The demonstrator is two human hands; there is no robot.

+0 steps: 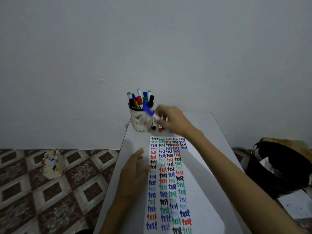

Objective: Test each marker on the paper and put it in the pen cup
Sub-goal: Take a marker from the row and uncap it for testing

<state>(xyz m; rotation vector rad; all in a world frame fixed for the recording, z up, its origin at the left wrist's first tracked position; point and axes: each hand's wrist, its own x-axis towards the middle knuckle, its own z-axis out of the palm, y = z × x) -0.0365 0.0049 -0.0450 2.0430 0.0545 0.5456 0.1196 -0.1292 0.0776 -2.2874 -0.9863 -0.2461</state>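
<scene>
Deposit step: our right hand (170, 119) pinches the blue marker (148, 110) at the pen cup (141, 122) rim; our left hand (133, 173) rests, fingers relaxed, at the paper (199, 191) edge. Next, we should lower and release it.

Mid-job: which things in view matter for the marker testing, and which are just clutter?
Job: blue marker in right hand, pen cup, paper, two loose markers beside the cup, left hand.
Lying about: box of markers on floor, black bin, loose sheet.
</scene>
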